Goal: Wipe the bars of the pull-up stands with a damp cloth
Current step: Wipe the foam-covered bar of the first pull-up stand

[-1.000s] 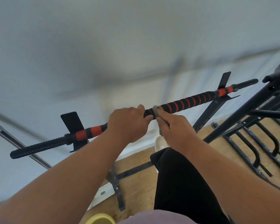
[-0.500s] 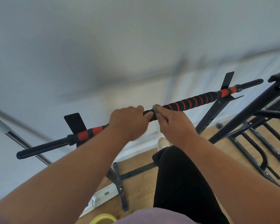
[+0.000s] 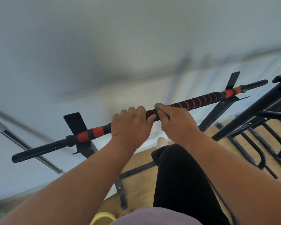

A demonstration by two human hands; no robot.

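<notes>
Fingers of the left hand curl over the top of the pull-up bar, with the thumb closing against its underside, so that this hand grips the bar near the middle of its length. Fingers of the right hand lie just beside, at 3 o'clock of the left hand, and pinch a small grey cloth against the bar; only a rounded edge of the cloth shows above the knuckles. Nearest the viewer, at 6 o'clock of the hands, lie both forearms, a mauve garment edge, a yellow object that is too cropped to identify, and a leg in black trousers. Beyond the leg a pale shoe stands on the wooden floor, beside the dark base rails of the stand. The bar runs from 8 o'clock to 2 o'clock across the view: black ribbed grip ends, solid red bands next to them, and a black padded centre wound with thin red stripes. Flat black brackets carry it near each end. At 3 o'clock of the hands stands a second black frame with looped floor rails. A chrome tube slants at 8 o'clock. Farthest off is a pale, blurred wall.
</notes>
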